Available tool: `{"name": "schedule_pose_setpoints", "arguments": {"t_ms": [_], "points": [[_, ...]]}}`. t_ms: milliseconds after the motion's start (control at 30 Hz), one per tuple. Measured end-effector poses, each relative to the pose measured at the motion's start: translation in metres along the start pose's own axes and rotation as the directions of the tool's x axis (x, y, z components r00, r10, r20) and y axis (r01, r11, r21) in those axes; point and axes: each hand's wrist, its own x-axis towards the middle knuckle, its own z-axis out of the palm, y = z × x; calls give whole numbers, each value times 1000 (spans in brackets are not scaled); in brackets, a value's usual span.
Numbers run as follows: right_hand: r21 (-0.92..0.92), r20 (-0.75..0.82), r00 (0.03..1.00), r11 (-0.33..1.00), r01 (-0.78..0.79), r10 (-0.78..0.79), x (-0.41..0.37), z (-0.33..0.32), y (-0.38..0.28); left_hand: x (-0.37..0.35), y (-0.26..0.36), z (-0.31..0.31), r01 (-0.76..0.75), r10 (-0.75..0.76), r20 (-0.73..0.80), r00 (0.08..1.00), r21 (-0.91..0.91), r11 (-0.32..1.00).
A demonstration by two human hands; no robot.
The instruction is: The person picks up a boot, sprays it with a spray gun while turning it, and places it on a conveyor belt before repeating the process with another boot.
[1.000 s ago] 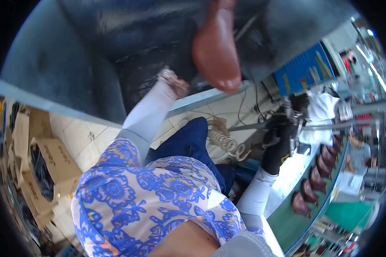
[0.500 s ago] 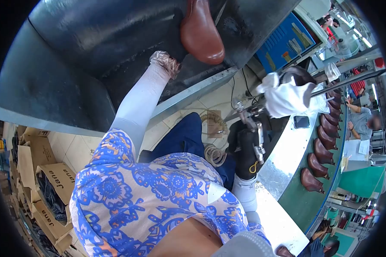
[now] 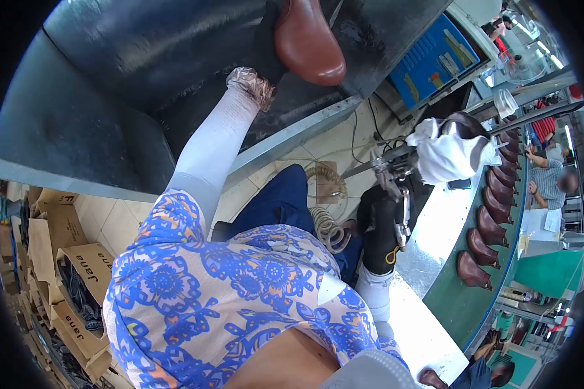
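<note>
My left hand [image 3: 269, 55], in a dark glove with a bunched plastic cuff, reaches into the black metal booth [image 3: 104, 139]. It is at the left side of a shiny brown boot [image 3: 309, 47], which hangs toe down and seems held there; the fingers are lost against the dark background. The boot's upper part runs out of view. My right hand [image 3: 379, 227], in a black glove with a yellow loop at the wrist, is closed on a metal spray gun [image 3: 396, 188] beside my knee. A white cloth [image 3: 449, 155] covers a dark rounded thing above the gun.
Brown boots [image 3: 492, 230] stand in a row along a green conveyor [image 3: 451, 311] on the right. A coiled hose [image 3: 328, 230] hangs near my legs. Cardboard boxes [image 3: 84, 259] fill the lower left. A blue panel [image 3: 435, 58] stands behind the booth. Other people work at far right.
The boot has shifted slightly up and right, its toe turned a little. My right hand and the spray gun appear a bit further right. The view has also shifted slightly.
</note>
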Motion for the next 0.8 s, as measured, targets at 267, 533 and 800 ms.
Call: {"name": "schedule_pose_setpoints", "arguments": {"t_ms": [267,533,800], "points": [[-93,42,998,995,-32,36,-6,-11,-6,-5,15,36,142,-134,47,990,-264,954],[-298,105,994,954,29,2,-4,7,-1,-18,-9,55,-164,130,-161,978,-220,962],[-352,-146,977,915,-198,155,6,1,-2,-34,-17,114,-381,330,-331,884,-99,919]]}}
